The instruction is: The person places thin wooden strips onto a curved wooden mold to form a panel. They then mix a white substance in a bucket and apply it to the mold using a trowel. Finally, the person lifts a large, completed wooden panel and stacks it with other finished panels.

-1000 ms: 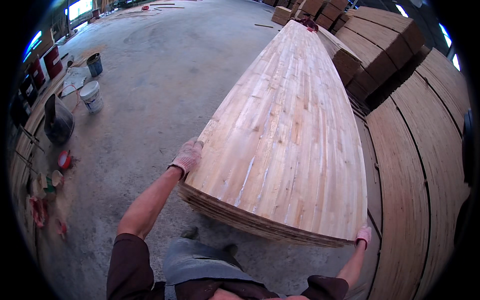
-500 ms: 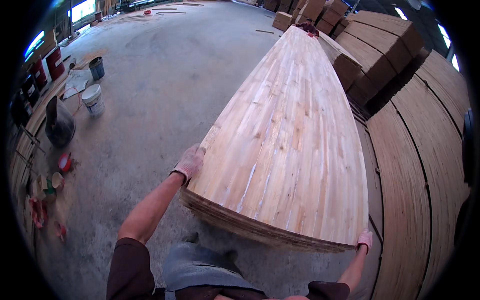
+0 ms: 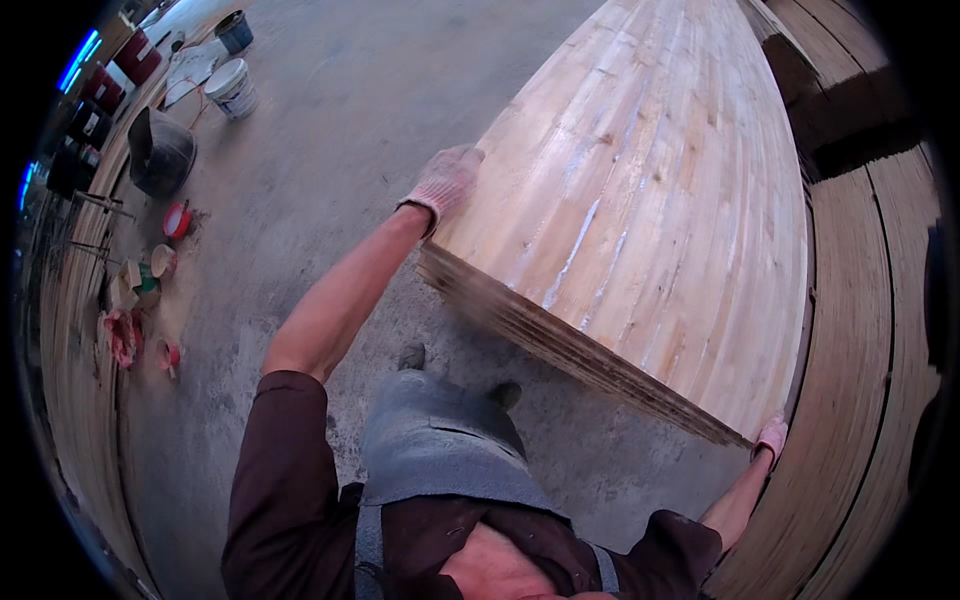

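Observation:
A large wooden panel (image 3: 640, 200) of many pale strips joined side by side lies on top of a stack of similar panels (image 3: 580, 340), its far end cut off by the upper rim. White streaks run along several of its seams. My left hand (image 3: 450, 183), in a pinkish-white knit glove, grips the panel's left edge by the near-left corner; its fingertips are partly hidden. At the near-right corner my right hand (image 3: 772, 436), gloved alike, holds the edge, with its lower fingers out of sight.
Tall stacks of wood sheets (image 3: 850, 290) stand close along the right side. On the left floor are a white bucket (image 3: 232, 92), a dark bucket (image 3: 234, 33), a cut black container (image 3: 162, 155), a red bowl (image 3: 177, 220) and several drums (image 3: 137, 57).
The view has tilted down, so the panel sits higher and further right in it. The person at the panel's far end has left the picture. Both my hands stay on the panel.

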